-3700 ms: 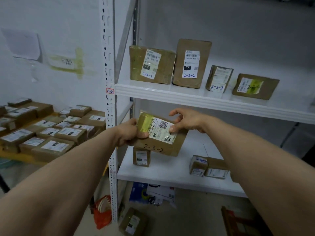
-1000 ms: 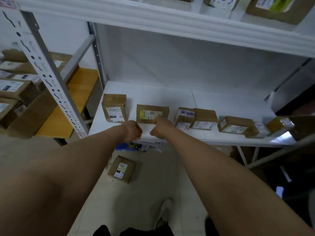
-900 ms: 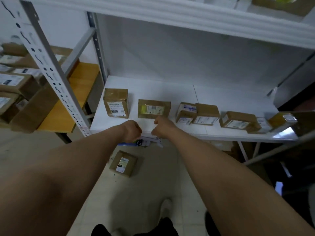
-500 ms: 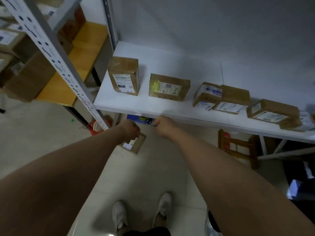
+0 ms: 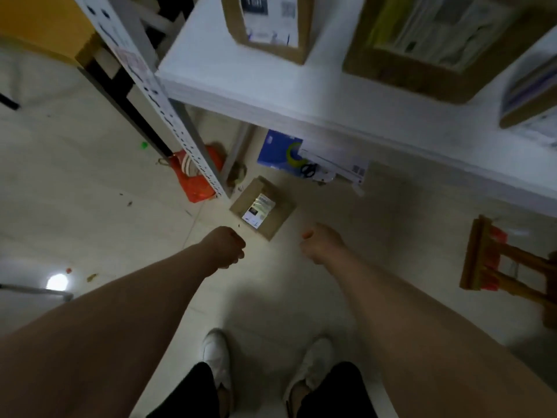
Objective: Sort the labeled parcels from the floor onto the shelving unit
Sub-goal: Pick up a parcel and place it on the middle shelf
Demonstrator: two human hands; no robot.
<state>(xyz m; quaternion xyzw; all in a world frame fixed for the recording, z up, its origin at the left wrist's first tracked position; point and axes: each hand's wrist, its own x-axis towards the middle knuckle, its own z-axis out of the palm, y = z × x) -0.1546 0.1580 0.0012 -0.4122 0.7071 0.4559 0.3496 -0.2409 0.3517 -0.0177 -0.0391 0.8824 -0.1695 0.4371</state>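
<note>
White shoes [image 5: 215, 354] closest to me. Past them, left hand [image 5: 224, 247] and right hand [image 5: 322, 242] are both curled up and holding nothing. The parcel [image 5: 262, 208] lies flat on the floor [image 5: 90, 191], label up, just beyond the fingertips and between the two hands, untouched. Farther out, the shelf [image 5: 271, 95] holds three boxes [image 5: 268, 25], all pretty blurry.

We see one brown parcel [image 5: 262, 208] lying flat on the floor, white label up, turned askew, below the front edge of the white shelf [image 5: 301, 98]. On the shelf sit three more, all blurred: a left box [image 5: 268, 25], a yellow-marked box [image 5: 428, 46] and a third box [image 5: 530, 95], which is cut off at the right.
</note>
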